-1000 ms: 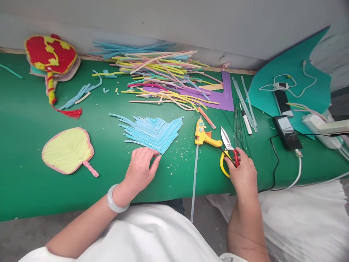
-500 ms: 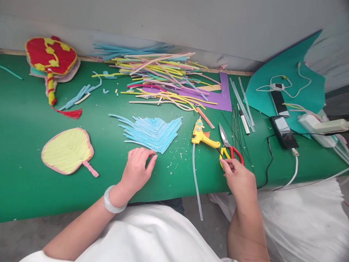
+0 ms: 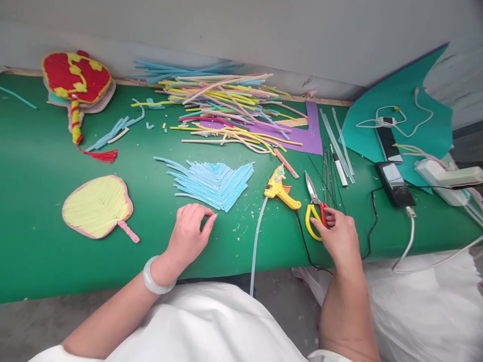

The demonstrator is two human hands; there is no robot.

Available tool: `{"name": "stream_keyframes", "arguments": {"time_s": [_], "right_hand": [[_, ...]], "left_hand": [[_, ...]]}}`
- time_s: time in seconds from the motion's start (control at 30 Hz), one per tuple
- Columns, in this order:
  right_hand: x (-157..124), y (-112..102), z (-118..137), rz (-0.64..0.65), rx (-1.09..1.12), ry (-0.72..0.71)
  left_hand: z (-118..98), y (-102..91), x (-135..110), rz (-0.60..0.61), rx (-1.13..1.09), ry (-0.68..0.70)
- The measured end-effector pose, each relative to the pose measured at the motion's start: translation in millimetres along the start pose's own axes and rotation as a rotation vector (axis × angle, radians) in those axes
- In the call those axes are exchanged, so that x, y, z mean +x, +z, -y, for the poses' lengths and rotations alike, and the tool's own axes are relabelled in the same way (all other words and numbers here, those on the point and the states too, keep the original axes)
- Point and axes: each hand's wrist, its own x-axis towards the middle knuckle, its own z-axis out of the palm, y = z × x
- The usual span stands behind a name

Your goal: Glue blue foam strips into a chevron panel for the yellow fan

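My right hand (image 3: 340,232) is at the handles of a pair of scissors (image 3: 311,188), one handle yellow and one red. Its thumb lies over the yellow loop and its fingers reach round the red one. My left hand (image 3: 190,229) rests on the table, loosely curled, thumb a little apart, nothing visible in it. Just beyond its fingertips lies a blue V-patterned piece of fuzzy sticks (image 3: 217,183), loose ends sticking out at left. Between the hands lies a yellow glue gun (image 3: 282,191) with a long translucent glue stick (image 3: 257,241) in its back.
Behind is a pile of coloured fuzzy sticks (image 3: 230,98) on a purple sheet (image 3: 315,130). A yellow-green fan (image 3: 96,206) and a red fan (image 3: 75,75) lie left. At right are wires (image 3: 327,171), a marker (image 3: 339,170), a power bank (image 3: 394,183) and a power strip (image 3: 439,183).
My right hand has let go of the glue gun's black cord and moved right onto the scissors' handles. The glue gun has turned slightly, its glue stick swinging left. My left hand stays put.
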Motion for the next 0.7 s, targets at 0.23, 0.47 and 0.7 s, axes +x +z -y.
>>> {"name": "stream_keyframes", "arguments": {"time_s": [0.23,0.47,0.7], "right_hand": [[19.1,-3.4,-5.7,0.144,0.122,0.155],[29.5,-10.2,0.3,0.092,0.079,0.175],[28.6,-28.8,10.8,0.063,0.139,0.212]], "left_hand": [[4.9,-2.3,-3.6,0.010,-0.034,-0.073],[9.3,-4.0,-4.8,0.001,-0.034,-0.099],[11.1,-3.7,-7.7,0.019,-0.033,-0.108]]}}
